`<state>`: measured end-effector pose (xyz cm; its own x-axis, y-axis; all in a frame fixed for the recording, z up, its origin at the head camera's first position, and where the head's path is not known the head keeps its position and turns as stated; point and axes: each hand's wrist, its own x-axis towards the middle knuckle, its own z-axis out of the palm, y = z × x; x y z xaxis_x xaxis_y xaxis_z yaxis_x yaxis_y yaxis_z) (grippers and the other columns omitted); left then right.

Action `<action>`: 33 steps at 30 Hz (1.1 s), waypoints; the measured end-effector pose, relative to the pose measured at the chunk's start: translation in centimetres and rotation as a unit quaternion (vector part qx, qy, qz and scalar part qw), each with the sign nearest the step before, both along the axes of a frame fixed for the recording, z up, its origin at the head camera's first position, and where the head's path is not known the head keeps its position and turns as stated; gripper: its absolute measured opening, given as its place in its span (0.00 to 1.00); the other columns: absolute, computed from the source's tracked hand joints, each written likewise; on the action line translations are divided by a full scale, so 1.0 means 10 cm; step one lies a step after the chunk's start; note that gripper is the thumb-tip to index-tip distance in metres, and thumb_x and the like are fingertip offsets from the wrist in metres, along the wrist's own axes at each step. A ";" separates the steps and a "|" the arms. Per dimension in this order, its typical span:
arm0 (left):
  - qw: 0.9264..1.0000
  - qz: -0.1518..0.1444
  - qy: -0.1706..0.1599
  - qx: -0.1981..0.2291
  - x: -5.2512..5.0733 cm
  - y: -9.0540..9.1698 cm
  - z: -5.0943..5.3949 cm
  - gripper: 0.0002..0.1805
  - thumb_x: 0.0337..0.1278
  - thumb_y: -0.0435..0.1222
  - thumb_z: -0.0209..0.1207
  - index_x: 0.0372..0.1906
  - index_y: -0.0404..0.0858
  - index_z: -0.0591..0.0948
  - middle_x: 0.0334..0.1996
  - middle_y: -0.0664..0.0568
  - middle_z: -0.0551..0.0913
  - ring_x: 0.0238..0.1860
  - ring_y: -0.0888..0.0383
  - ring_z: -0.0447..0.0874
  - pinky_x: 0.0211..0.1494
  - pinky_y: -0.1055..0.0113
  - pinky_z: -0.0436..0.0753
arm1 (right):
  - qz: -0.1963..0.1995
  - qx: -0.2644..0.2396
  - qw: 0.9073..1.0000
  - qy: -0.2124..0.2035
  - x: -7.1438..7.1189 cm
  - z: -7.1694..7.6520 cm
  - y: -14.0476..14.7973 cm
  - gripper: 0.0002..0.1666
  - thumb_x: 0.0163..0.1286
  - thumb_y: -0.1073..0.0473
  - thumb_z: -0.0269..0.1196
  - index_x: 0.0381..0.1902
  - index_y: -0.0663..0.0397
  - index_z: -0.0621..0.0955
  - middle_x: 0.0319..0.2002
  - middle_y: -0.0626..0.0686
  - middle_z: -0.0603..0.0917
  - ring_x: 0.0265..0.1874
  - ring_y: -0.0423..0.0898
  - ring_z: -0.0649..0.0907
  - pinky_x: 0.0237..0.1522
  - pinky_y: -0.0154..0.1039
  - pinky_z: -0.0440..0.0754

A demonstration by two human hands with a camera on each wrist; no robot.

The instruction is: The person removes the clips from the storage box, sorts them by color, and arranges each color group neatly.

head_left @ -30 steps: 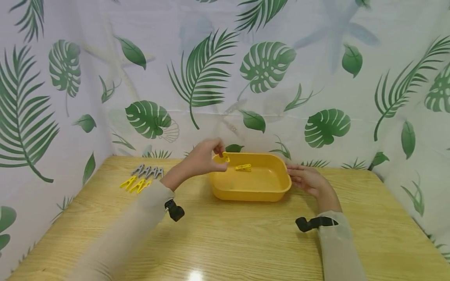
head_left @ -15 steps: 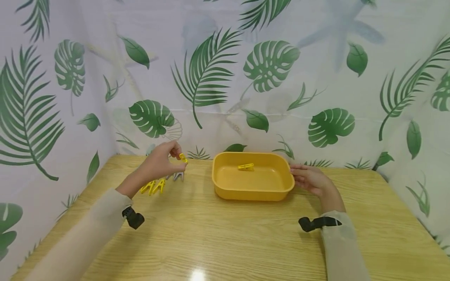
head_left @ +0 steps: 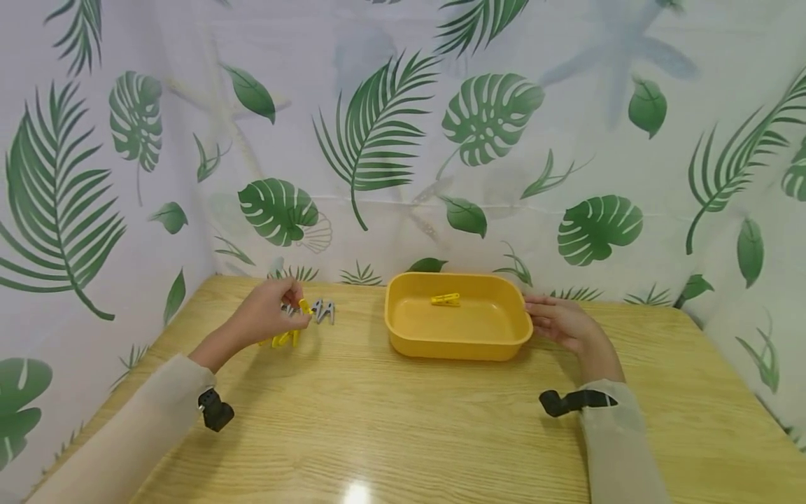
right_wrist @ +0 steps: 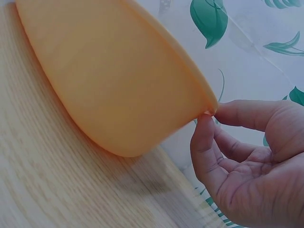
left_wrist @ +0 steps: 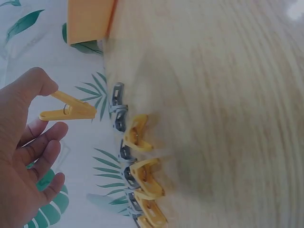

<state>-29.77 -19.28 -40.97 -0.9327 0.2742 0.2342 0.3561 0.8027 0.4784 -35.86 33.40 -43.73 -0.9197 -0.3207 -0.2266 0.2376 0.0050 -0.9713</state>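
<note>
My left hand (head_left: 269, 308) pinches a yellow clothespin (left_wrist: 71, 108) by its handle ends between thumb and finger. In the head view it is over a group of clothespins at the left of the table. Lying there are several yellow clothespins (left_wrist: 147, 178) and, behind them, a row of grey clothespins (left_wrist: 121, 118), partly hidden by the hand in the head view. A yellow plastic basin (head_left: 460, 348) stands at the back middle, with one yellow clothespin (head_left: 446, 299) lying inside. At the basin's right end, my right hand (right_wrist: 251, 166) pinches the rim between thumb and finger.
The wooden table (head_left: 390, 427) runs up to a white leaf-patterned cloth (head_left: 390, 140) at the back and sides. Black wrist bands with cameras sit on both sleeves.
My left hand has moved left, from above the basin to the clothespins, with the yellow clothespin still in its pinch. The right hand stays at the basin's rim. The head view has shifted slightly.
</note>
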 end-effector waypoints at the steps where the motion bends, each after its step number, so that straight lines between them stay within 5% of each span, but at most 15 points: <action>1: 1.000 0.000 0.003 -0.003 0.00 0.00 -0.02 0.15 0.51 0.36 0.72 0.36 0.37 0.75 0.34 0.45 0.82 0.40 0.46 0.81 0.46 0.56 0.79 | 0.000 0.000 1.000 0.000 0.00 0.00 0.00 0.08 0.77 0.62 0.58 0.51 0.51 0.81 0.40 0.40 0.88 0.40 0.37 0.87 0.45 0.32 0.85; 23: 0.994 0.009 0.054 -0.094 0.04 0.00 -0.26 0.18 0.47 0.41 0.75 0.32 0.39 0.76 0.28 0.50 0.78 0.31 0.55 0.69 0.37 0.61 0.65 | -0.008 -0.006 1.000 -0.001 -0.03 -0.04 0.02 0.08 0.76 0.61 0.60 0.49 0.49 0.82 0.40 0.41 0.87 0.39 0.37 0.86 0.44 0.31 0.85; 33: 0.989 0.043 0.046 -0.133 0.07 0.01 -0.31 0.18 0.46 0.45 0.73 0.28 0.40 0.75 0.23 0.55 0.72 0.28 0.56 0.65 0.36 0.61 0.62 | -0.012 -0.001 1.000 -0.009 -0.04 -0.04 0.01 0.10 0.76 0.59 0.61 0.53 0.51 0.80 0.40 0.40 0.88 0.39 0.37 0.87 0.44 0.31 0.85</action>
<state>-29.05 -19.23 -44.05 -0.9332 0.2586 0.2497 0.3138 0.9249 0.2149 -36.27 33.51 -44.16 -0.9228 -0.2993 -0.2426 0.2550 -0.0023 -0.9669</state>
